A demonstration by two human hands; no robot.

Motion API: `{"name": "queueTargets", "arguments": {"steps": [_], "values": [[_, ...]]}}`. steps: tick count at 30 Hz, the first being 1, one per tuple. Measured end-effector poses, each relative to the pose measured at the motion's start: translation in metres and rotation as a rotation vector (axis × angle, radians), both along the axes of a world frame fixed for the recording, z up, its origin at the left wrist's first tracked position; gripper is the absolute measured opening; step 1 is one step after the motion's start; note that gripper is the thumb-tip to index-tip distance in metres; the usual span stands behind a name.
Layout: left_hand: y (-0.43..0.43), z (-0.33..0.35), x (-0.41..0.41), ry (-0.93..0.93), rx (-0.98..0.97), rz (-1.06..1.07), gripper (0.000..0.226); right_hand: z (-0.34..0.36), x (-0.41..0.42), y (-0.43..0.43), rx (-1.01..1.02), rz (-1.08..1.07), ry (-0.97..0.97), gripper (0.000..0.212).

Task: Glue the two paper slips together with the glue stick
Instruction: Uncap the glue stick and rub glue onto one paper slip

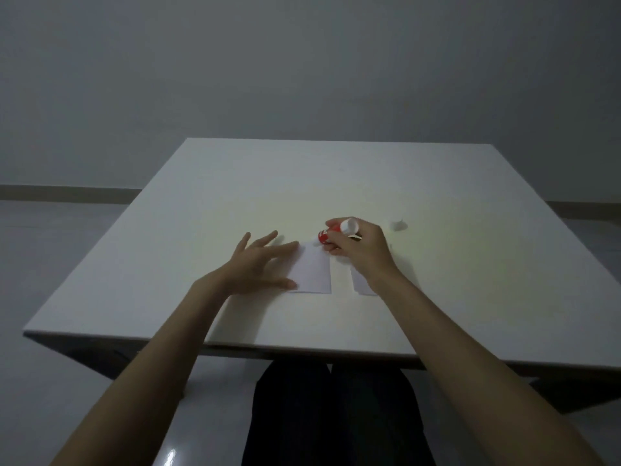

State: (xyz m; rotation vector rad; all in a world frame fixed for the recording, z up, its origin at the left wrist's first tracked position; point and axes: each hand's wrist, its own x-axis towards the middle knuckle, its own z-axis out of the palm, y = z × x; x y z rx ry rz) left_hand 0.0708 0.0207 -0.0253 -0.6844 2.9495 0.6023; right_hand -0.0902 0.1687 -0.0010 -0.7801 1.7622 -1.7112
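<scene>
While the left hand (258,264) is lying spread and flat, fingertips pressing the left edge of the nearer white rectangular paper slip (312,272) against the white square desk (235,183), the right hand (361,252) is pinching a red-and-white plastic glue stick (331,234) and tilting it down-left, its tip meeting that slip's far right corner. The slip's long axis is running away from the body, so a glue stroke would probably be travelling back toward the person. A second white paper slip (361,284) is lying just to the right, parallel and apart, mostly hidden under the right wrist. A small white object (399,225), possibly the cap, is sitting beyond the right hand; too blurred to confirm.
</scene>
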Motion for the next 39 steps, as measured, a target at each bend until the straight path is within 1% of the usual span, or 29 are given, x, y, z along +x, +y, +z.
{"name": "queueTargets", "arguments": {"steps": [4,8,10,12,14,18,19,20,23,24,25,27,28,29,30,32,33,34,37,38,39], "values": [[-0.002,-0.011,-0.003,0.001,-0.057,-0.031,0.091,-0.008,0.004,-0.004,0.107,0.028,0.326,0.021],[-0.005,-0.012,-0.006,-0.013,-0.055,-0.047,0.105,-0.009,0.012,0.001,0.098,0.049,0.524,0.023],[-0.006,-0.013,-0.005,-0.01,-0.07,-0.057,0.104,-0.011,0.023,0.007,0.066,0.14,0.592,0.019],[-0.007,-0.013,-0.004,0.003,-0.07,-0.059,0.1,-0.01,0.033,0.01,0.067,0.263,0.591,0.013],[-0.007,-0.013,-0.003,0.009,-0.056,-0.057,0.099,-0.006,0.028,0.006,0.085,0.297,0.563,0.013],[-0.004,-0.012,-0.004,-0.011,-0.016,-0.041,0.102,0.0,0.005,0.0,0.104,0.074,0.479,0.02],[-0.004,-0.012,-0.004,-0.016,-0.015,-0.041,0.101,0.0,0.005,0.002,0.111,0.064,0.473,0.021],[-0.004,-0.013,-0.003,-0.018,-0.017,-0.043,0.101,-0.001,0.007,0.003,0.117,0.1,0.478,0.022],[-0.007,-0.012,-0.003,-0.001,-0.031,-0.054,0.098,-0.001,0.016,0.009,0.159,0.326,0.464,0.02],[-0.008,-0.012,-0.003,0.008,-0.026,-0.052,0.099,0.0,0.015,0.009,0.162,0.351,0.444,0.021],[-0.008,-0.012,-0.004,0.013,-0.016,-0.047,0.099,0.001,0.011,0.009,0.154,0.324,0.405,0.022],[-0.007,-0.013,-0.005,0.001,-0.002,-0.039,0.101,0.001,0.002,0.012,0.136,0.175,0.356,0.024],[-0.006,-0.015,-0.005,-0.006,-0.001,-0.038,0.102,0.0,-0.001,0.015,0.131,0.123,0.37,0.024],[-0.006,-0.016,-0.005,-0.006,0.005,-0.036,0.102,-0.001,-0.001,0.019,0.139,0.129,0.395,0.023],[-0.006,-0.018,-0.004,-0.002,0.014,-0.035,0.103,-0.003,-0.001,0.022,0.15,0.193,0.405,0.02],[-0.008,-0.018,-0.003,0.008,0.021,-0.038,0.103,-0.003,0.006,0.028,0.177,0.399,0.34,0.015],[-0.009,-0.018,-0.003,0.01,0.017,-0.04,0.103,-0.003,0.007,0.029,0.179,0.46,0.312,0.014],[-0.011,-0.017,-0.004,0.013,0.016,-0.04,0.103,-0.003,0.005,0.028,0.169,0.444,0.306,0.016],[-0.011,-0.018,-0.005,0.019,0.035,-0.032,0.104,-0.002,-0.005,0.026,0.113,0.184,0.277,0.018],[-0.009,-0.019,-0.005,0.016,0.041,-0.031,0.104,-0.002,-0.007,0.027,0.105,0.148,0.28,0.016],[-0.008,-0.02,-0.005,0.014,0.045,-0.032,0.104,-0.003,-0.006,0.028,0.116,0.167,0.296,0.014]]}}
